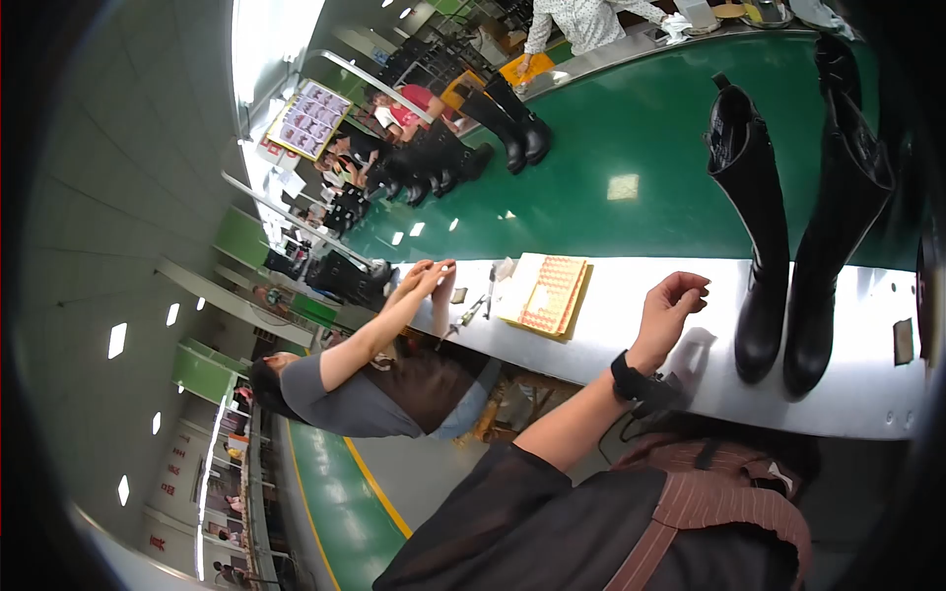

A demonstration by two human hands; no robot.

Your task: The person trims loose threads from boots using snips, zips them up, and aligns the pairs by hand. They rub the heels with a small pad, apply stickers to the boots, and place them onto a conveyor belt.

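Note:
My left hand, with a black band on its wrist, hovers over the metal bench edge. Its fingers are curled in toward the thumb; whether something small is between them I cannot make out. To its right, two tall black boots stand upright on the bench, toes toward me: a near-left boot and a right boot. The hand is apart from both. My right hand is not in view.
A yellow box with an orange-patterned top lies on the metal ledge, with small tools beyond it. More black boots stand along the green belt. A co-worker works at left; another person stands across.

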